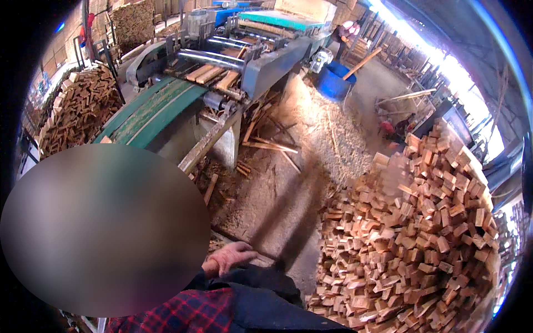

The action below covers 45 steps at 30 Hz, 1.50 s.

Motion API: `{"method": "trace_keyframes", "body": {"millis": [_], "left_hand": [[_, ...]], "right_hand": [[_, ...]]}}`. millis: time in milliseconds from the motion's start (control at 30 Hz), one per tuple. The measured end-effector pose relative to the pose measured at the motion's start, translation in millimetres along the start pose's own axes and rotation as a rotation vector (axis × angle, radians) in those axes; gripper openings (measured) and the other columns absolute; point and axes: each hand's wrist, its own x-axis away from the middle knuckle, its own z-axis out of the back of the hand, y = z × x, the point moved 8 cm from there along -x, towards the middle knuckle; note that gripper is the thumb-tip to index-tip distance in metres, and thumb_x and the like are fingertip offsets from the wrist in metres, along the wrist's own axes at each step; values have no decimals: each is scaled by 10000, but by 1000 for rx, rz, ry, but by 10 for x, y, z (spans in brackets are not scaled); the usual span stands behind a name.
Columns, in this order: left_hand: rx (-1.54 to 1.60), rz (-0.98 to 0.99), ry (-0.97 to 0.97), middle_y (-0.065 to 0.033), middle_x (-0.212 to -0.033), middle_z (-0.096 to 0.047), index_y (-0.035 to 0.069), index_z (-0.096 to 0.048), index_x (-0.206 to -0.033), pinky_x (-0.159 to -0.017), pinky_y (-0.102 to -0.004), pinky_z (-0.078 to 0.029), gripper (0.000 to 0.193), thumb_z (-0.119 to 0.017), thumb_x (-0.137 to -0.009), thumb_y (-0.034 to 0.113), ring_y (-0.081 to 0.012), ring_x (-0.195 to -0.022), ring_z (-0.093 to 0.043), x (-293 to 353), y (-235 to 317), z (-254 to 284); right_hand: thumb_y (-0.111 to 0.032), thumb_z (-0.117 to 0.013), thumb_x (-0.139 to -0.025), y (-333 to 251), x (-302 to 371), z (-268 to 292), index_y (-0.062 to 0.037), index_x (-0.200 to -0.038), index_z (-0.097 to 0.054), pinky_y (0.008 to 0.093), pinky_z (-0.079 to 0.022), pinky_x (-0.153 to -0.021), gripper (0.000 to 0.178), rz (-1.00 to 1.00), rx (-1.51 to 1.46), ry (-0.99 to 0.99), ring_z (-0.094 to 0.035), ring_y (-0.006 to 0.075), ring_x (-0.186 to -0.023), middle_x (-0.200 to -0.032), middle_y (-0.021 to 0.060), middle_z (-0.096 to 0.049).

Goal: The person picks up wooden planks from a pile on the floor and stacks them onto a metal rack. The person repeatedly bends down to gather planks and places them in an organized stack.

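Note:
My left hand (230, 257) is in front of my body, just past the end of a red and dark plaid sleeve (191, 305). Its fingers stretch to the right, open, with nothing visible in them. Below the hand is a dark garment (272, 308). My right hand does not show. A large blurred oval hides the area left of my hand. Beyond it a green conveyor belt (152, 111) runs up to a woodworking machine with shiny rollers (211, 60). Several wooden strips (206, 74) lie at the machine's near end.
A tall heap of short wood blocks (411, 238) fills the right side. Sawdust (327, 133) is piled near a blue barrel (336, 82) holding a long board (362, 63). Loose sticks (272, 145) lie beneath the machine. Another wood pile (83, 108) stands left; a person (345, 34) is far back.

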Motion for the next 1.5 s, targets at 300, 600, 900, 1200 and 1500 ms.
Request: {"method": "trace_keyframes", "body": {"millis": [300, 600, 900, 1200, 1500], "left_hand": [[394, 84, -2, -121, -1049, -660, 27, -637, -1191, -828, -317, -500, 545, -654, -866, 464, -195, -944, -610, -499, 314, -214], [575, 456, 354, -136, -1099, -670, 51, -674, -1135, -836, -397, -506, 651, -598, -820, 616, -298, -953, -639, 274, -493, -55], [1312, 831, 1269, -46, -915, -662, 50, -648, -1173, -714, -282, -483, 555, -648, -852, 503, -144, -805, -610, 2507, -815, -1503], [1758, 638, 1824, -31, -947, -652, 70, -641, -1183, -706, -272, -508, 513, -667, -865, 472, -140, -812, -607, 4061, -900, -2402], [1959, 212, 2881, -78, -950, -636, 23, -571, -1211, -654, -272, -521, 404, -631, -924, 300, -159, -775, -640, 4398, -268, -3909]], "right_hand": [[-190, -648, -878, -726, 588, -586, -29, -1251, -585, 359, -445, -989, 412, 131, -23, -130, -579, 278, -1126, -1224, 142, -606], [-176, -668, -864, -2594, 1741, -2811, -38, -1256, -586, 359, -424, -1007, 424, 721, -66, -924, -560, 291, -1168, -1266, 151, -587], [-213, -705, -855, -4028, 5040, -3662, 25, -1239, -580, 371, -433, -1001, 469, 1651, -155, -1856, -585, 322, -1152, -1229, 199, -623], [-319, -699, -852, -4633, 8125, -1845, -44, -1225, -604, 419, -463, -950, 473, 2607, -394, -1451, -590, 345, -1112, -1196, 161, -632], [-469, -632, -855, -3309, 9765, -241, -84, -1248, -575, 420, -471, -958, 553, 3450, -161, -1537, -565, 325, -1144, -1246, 133, -596]]}}
